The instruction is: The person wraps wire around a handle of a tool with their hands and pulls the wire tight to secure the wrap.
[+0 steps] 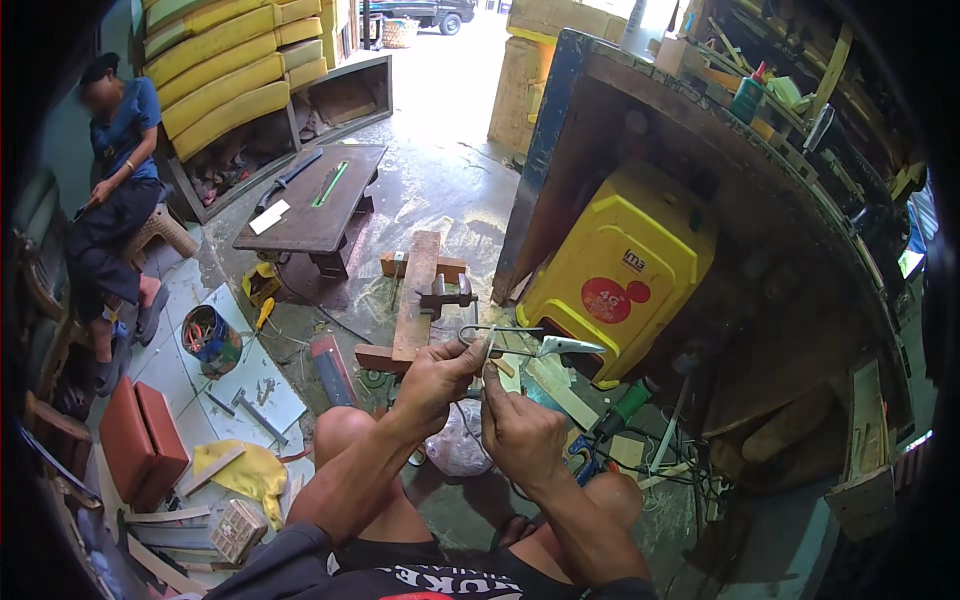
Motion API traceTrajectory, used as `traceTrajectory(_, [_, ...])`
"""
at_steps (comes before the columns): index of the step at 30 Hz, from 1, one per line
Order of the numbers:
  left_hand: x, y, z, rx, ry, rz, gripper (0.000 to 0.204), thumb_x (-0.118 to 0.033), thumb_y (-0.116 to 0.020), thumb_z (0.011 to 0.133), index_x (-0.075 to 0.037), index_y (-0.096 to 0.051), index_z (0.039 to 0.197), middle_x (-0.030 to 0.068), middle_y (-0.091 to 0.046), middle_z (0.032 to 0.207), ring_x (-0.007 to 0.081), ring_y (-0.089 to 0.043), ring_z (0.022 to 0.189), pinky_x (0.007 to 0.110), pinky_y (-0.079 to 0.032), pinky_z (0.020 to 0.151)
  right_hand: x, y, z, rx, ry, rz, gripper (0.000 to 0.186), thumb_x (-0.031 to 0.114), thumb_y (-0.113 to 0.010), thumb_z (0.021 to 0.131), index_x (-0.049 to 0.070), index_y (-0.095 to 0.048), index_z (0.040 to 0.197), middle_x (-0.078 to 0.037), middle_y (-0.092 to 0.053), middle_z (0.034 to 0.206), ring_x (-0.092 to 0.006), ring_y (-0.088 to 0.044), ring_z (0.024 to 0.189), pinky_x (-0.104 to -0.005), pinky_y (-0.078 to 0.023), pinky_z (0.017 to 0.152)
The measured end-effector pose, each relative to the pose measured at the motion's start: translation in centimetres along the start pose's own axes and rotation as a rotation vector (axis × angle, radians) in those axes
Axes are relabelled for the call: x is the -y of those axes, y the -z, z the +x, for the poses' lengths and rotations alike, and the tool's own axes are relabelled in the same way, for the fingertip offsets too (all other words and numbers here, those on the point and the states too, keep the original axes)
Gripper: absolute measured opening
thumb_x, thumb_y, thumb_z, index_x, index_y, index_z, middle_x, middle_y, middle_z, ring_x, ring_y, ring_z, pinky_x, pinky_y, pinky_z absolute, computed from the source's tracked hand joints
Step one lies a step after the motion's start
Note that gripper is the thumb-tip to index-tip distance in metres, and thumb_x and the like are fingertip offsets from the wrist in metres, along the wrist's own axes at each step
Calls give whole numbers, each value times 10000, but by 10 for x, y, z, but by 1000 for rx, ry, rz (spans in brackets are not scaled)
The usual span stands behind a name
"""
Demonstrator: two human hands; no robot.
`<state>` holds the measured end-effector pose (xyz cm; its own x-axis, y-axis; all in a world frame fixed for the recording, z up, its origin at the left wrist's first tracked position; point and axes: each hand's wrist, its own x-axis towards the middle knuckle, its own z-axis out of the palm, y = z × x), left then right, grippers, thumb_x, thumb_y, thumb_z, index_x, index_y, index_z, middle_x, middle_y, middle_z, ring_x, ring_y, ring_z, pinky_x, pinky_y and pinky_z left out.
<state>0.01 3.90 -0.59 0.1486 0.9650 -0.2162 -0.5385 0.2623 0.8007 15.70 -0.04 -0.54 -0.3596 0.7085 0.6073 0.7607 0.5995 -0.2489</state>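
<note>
My left hand (pixel 442 378) is closed in a pinch on a thin bent metal rod (pixel 512 329), held up above my knees. Close beside it, my right hand (pixel 525 438) is closed too, thumb and fingers at the same rod near a pale strip. A pointed whitish piece (pixel 572 346) sticks out to the right at the rod's far side; whether it is joined to the rod, I cannot tell. Just beyond my hands a dark metal clamp (pixel 446 297) sits on a wooden plank (pixel 416 310). Below hangs a dark cord, partly hidden by my hands.
A yellow plastic stool (pixel 640 270) lies tipped at the right under a big wooden panel (pixel 770 230). A low dark table (pixel 320 215) stands ahead. Left are a can of tools (pixel 212 345), a hammer (pixel 262 418) and a yellow cloth (pixel 245 480). A person (pixel 120 180) sits far left.
</note>
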Motion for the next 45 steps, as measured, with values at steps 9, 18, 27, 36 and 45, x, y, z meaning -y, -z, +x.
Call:
traceTrajectory(9, [1,7,0,33,8,-123,253,-243,-660,990,9,-681,998,105,-715,865,128,-673,645,224,-512,537,-7,-20,-7,107,-46,-62,298,142,-710,837,125,-706,1135,-54,-581,710,-260,-611,634,-392,-482,573])
traceTrajectory(18, [6,2,-1,-53,-162,-92,354,-294,-635,1006,51,-714,1011,128,-729,901,155,-696,743,273,-562,633,21,-22,1,18,-282,435,336,0,-674,845,-26,-561,1160,-189,-635,1054,-336,-655,983,-416,-513,857])
traceTrajectory(27, [7,1,-2,-52,-114,23,343,-299,-670,986,31,-744,927,65,-709,769,100,-606,645,255,-482,591,14,-16,11,96,-506,789,267,115,-709,904,-33,-621,1109,-129,-675,994,-221,-681,884,-357,-544,805])
traceTrajectory(36, [24,-16,0,-54,-201,108,283,-257,-691,972,14,-756,923,38,-715,797,76,-602,708,243,-474,675,15,-30,7,-114,-439,378,282,92,-698,861,-28,-559,1075,-176,-638,952,-329,-659,841,-415,-522,769])
traceTrajectory(45, [21,0,6,-74,-208,172,293,-283,-693,970,-7,-754,890,26,-706,775,58,-587,677,223,-454,616,19,-18,9,-59,-737,865,170,32,-575,961,14,-563,1129,-32,-588,894,-99,-549,759,-273,-453,674])
